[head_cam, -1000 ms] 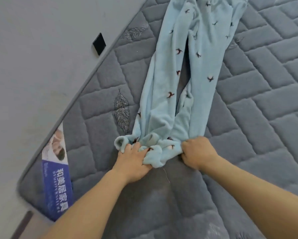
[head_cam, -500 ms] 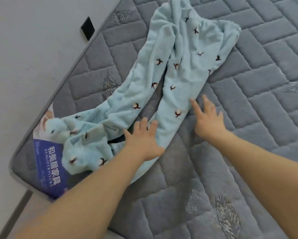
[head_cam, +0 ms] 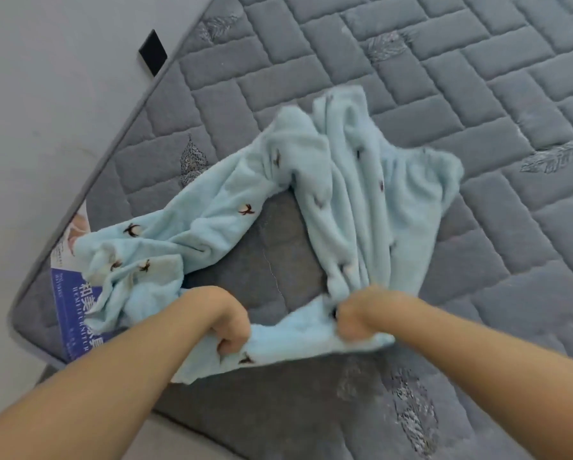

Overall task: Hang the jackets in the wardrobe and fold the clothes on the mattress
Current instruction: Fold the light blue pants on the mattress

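A pair of light blue fleece trousers (head_cam: 354, 200) with small dark bird prints lies spread on the grey quilted mattress (head_cam: 477, 94). One leg trails left toward the mattress corner, its end bunched up. The other leg runs down to the near edge, where both hands hold its hem. My left hand (head_cam: 227, 330) grips the hem's left side with curled fingers. My right hand (head_cam: 356, 318) grips the right side, and the cloth is stretched between the two fists.
A blue and white printed label (head_cam: 69, 313) sits on the mattress's near left corner, partly under the trousers. A grey wall (head_cam: 46, 111) runs along the left edge, with a small black tab (head_cam: 153, 52) where it meets the mattress.
Half a second ago both hands lay flat and open on the trousers. Now they have closed on the hem of one leg and pulled it toward me; the legs have spread apart.
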